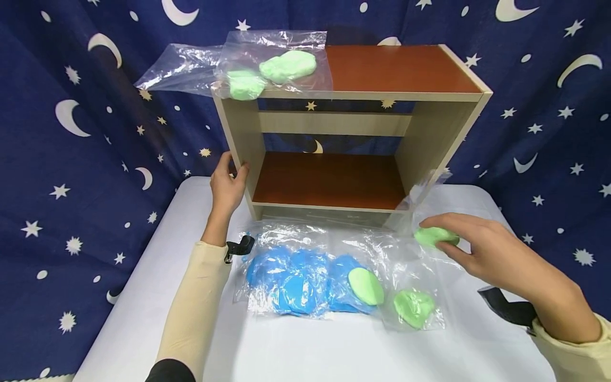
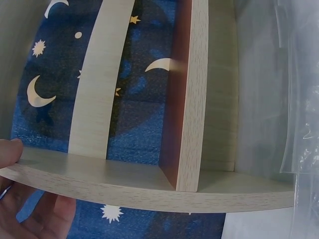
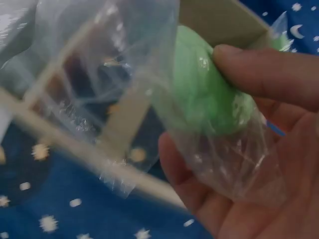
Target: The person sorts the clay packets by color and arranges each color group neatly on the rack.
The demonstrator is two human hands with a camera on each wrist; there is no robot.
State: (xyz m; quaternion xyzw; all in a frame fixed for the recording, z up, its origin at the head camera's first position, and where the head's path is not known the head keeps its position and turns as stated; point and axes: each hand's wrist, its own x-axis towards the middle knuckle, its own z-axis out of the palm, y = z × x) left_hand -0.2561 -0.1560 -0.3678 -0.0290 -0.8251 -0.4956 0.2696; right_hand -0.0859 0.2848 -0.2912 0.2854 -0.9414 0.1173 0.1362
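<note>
My left hand (image 1: 227,183) grips the left side panel of a small wooden shelf (image 1: 334,95). In the left wrist view the thumb (image 2: 10,152) lies on the panel's inner side and the fingers (image 2: 42,219) are outside it. Off the shelf's right front corner, my right hand (image 1: 482,252) pinches a clear plastic bag (image 3: 234,164) with a light green, dough-like lump (image 3: 204,84) inside. Its loose film trails up across the shelf's right side panel. Below that hand, another green lump (image 1: 414,309) lies bagged on the white table (image 1: 334,350).
Bagged blue pieces (image 1: 296,281) lie before the shelf, with a flat green round piece (image 1: 366,286) over their right end. On the shelf's top left, clear bags hold green lumps (image 1: 288,66), and loose film overhangs the edge. A dark blue moon-and-star curtain (image 1: 95,159) surrounds the table.
</note>
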